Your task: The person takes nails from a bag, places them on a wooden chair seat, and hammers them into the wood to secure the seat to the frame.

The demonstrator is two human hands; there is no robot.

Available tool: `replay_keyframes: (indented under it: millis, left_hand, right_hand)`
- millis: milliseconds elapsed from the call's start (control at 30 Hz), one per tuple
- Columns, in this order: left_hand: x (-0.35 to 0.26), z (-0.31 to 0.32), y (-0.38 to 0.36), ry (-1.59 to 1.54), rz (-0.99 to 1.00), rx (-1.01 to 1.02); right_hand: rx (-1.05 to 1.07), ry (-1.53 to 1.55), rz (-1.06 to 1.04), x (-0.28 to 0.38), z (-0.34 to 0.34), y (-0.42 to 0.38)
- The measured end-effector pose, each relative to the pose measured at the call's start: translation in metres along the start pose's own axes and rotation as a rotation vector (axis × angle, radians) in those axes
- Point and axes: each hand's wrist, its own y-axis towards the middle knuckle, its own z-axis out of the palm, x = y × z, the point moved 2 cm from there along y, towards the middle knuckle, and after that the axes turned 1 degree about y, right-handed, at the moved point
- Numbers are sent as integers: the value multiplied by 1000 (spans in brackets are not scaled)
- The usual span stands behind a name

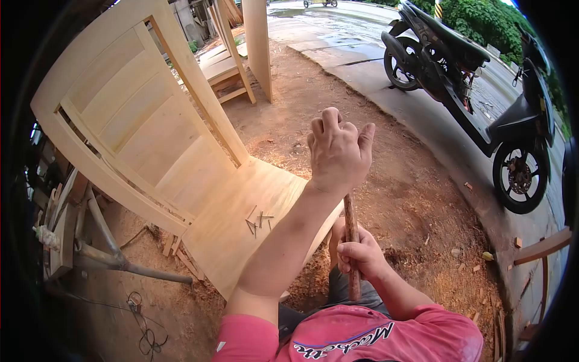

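Note:
My left hand (341, 148) is raised in front of me, back of the hand toward me, its fingers curled and its thumb apart. Whatever lies under that palm is hidden. Below it, my right hand (360, 253) is wrapped round a round wooden handle (350, 218). The handle's upper end disappears behind my left wrist, so the tool's head, if any, does not show. Left of my forearm stands a bare wooden chair (208, 208) with a tall panelled back. Several loose nails (259, 221) lie on its seat.
A second wooden chair (226, 72) stands behind, beside an upright board (258, 51). At the right a black motorcycle (458, 78) is parked on the pavement by the road. Wood shavings cover the dirt ground; a cord (145, 323) and metal tubing (151, 273) lie at the left.

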Motion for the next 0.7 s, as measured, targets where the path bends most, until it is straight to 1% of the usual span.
replay_keyframes:
  millis: [33,67,100,167,200,233,300,333,400,433,500,533,567,633,667,700]
  left_hand:
    - [-2,10,8,34,-41,103]
    - [-2,20,15,16,-152,302]
    - [-4,27,22,12,-145,308]
    - [-5,49,29,19,-253,582]
    - [-6,59,33,-15,-256,688]
    - [-6,68,35,-23,-246,702]
    - [-7,85,42,-224,-175,786]
    - [-9,92,42,-228,-165,791]
    - [-8,102,42,-227,-172,588]
    - [-9,108,37,-224,-163,594]
    - [-11,112,24,-261,-165,260]
    - [-18,109,11,-186,-40,190]
    - [-19,108,9,-189,-34,206]
    - [-10,102,10,-47,-62,352]
    - [-2,100,16,-25,-151,463]
    - [15,109,22,-67,-242,620]
  right_hand:
    - [-10,4,-4,1,-3,-3]
    - [-59,-34,-21,2,-6,-5]
    - [-107,-71,-37,2,-10,-6]
    - [-146,-81,-39,-2,-24,-13]
    - [-178,-97,-40,-5,-31,-16]
    - [-196,-90,-42,-7,-34,-21]
    - [-191,-5,-38,-7,-39,-25]
    - [-209,-4,-22,-6,-42,-27]
    - [-224,-2,-43,-4,-46,-26]
    - [-232,-4,-56,-4,-47,-25]
    - [-233,22,-64,1,-47,-17]
    - [-236,40,-64,2,-48,-15]
    - [-248,53,-65,2,-47,-13]
    - [-246,-93,-63,2,-44,-10]
    - [-234,-129,-67,4,-43,-10]
    - [-255,-123,-69,3,-40,-12]
